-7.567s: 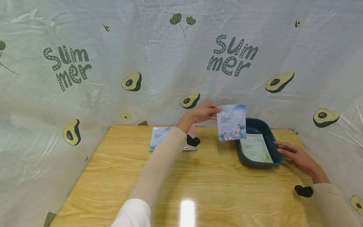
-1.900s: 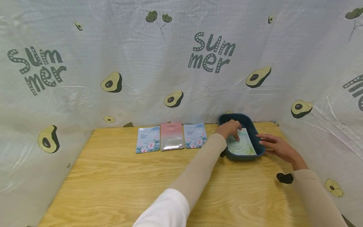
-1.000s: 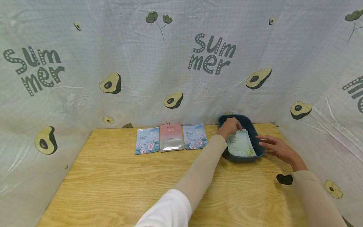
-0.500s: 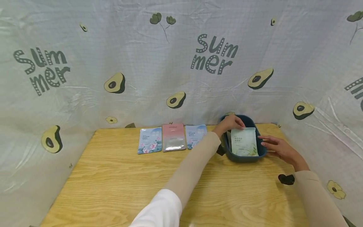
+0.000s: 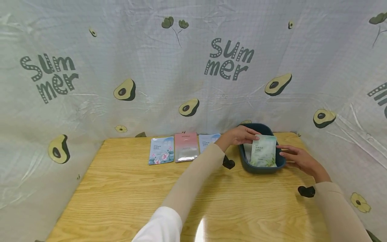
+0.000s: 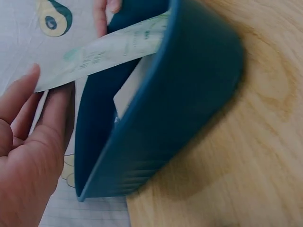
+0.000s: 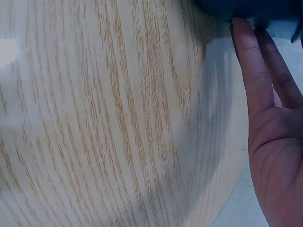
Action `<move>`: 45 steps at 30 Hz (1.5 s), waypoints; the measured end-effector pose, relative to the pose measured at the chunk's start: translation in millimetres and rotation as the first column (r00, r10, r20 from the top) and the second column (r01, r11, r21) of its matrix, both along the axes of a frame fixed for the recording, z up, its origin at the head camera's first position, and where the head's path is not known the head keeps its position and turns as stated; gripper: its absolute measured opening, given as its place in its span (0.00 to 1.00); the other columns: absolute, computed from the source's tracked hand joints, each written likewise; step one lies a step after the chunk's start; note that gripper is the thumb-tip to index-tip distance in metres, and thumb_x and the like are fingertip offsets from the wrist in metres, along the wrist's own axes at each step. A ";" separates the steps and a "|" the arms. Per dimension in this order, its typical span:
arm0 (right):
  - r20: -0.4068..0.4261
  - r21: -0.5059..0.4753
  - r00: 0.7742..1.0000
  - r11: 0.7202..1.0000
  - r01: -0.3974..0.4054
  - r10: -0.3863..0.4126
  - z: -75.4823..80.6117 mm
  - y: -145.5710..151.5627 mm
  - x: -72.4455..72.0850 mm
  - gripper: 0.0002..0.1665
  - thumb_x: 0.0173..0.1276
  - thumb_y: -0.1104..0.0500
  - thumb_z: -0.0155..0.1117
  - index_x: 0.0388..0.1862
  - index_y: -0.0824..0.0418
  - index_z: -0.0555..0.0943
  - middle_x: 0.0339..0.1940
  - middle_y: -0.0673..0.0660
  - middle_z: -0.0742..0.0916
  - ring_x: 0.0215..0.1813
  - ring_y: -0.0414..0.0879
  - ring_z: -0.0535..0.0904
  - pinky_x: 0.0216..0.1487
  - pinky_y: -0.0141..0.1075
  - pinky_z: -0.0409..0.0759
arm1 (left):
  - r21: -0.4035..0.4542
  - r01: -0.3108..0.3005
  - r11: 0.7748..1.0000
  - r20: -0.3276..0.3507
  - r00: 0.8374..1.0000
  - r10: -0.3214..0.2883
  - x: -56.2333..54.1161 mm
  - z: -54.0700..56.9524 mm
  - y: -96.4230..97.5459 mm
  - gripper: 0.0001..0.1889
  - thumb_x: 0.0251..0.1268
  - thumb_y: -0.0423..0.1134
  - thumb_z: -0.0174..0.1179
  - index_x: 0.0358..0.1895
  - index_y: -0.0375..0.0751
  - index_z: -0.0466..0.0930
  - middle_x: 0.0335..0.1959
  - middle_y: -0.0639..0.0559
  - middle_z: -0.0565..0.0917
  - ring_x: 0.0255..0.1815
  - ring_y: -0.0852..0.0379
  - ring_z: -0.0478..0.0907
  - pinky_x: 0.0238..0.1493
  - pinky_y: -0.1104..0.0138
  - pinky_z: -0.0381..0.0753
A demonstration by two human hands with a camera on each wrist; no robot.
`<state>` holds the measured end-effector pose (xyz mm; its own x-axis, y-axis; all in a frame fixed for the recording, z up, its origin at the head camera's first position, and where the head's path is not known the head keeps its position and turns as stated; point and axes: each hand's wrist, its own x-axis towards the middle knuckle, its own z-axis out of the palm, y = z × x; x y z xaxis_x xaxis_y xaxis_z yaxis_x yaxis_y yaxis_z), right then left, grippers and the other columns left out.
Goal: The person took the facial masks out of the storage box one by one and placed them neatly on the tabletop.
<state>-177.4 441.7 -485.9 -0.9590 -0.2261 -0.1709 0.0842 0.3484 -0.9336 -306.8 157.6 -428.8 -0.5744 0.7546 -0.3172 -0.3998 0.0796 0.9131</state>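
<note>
My left hand pinches a pale green sheet mask packet by its upper left corner. The packet is tilted up, its lower end still within the dark blue bin. In the left wrist view, the thumb and fingers of the left hand hold the edge of the packet. Beneath it in the bin lies another pale item, mostly hidden. Against the bin's right side, my right hand rests with extended fingertips, also seen touching the bin in the right wrist view.
Left of the bin, a blue floral packet, a pink packet and a second blue packet, partly behind the left arm, lie in a row along the back of the wooden table. A printed curtain hangs behind.
The earlier-held blue packet now lies right of the pink one. My left hand has since reached into the bin and raised the green packet's top edge. The right hand has stayed at the bin.
</note>
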 end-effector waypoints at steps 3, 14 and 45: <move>-0.008 -0.020 1.000 1.000 -0.006 0.006 -0.1 -0.2 -0.4 0.34 0.82 0.54 0.56 0.79 0.65 0.61 0.60 0.36 0.75 0.54 0.32 0.81 0.52 0.34 0.84 | 0.012 0.019 1.000 -0.009 1.000 -0.019 1.6 -5.2 -2.5 0.19 0.72 0.27 0.60 0.64 0.32 0.79 0.52 0.45 0.86 0.54 0.49 0.84 0.64 0.56 0.78; 0.005 -0.016 1.000 1.000 -0.010 0.010 -0.5 0.2 -6.0 0.34 0.81 0.53 0.56 0.80 0.63 0.61 0.64 0.43 0.73 0.55 0.34 0.82 0.53 0.34 0.84 | 0.026 0.079 0.997 -0.038 0.996 -0.078 6.9 -11.2 -7.2 0.23 0.73 0.25 0.58 0.69 0.39 0.77 0.58 0.46 0.85 0.54 0.53 0.83 0.62 0.56 0.79; -0.017 0.053 1.000 0.999 0.011 -0.010 -3.5 3.3 -0.3 0.37 0.81 0.48 0.55 0.80 0.64 0.60 0.76 0.69 0.64 0.53 0.24 0.77 0.53 0.33 0.83 | 0.149 -0.101 0.984 -0.135 0.983 0.122 23.8 6.1 -18.6 0.11 0.80 0.29 0.49 0.54 0.24 0.76 0.44 0.44 0.80 0.45 0.57 0.81 0.50 0.69 0.81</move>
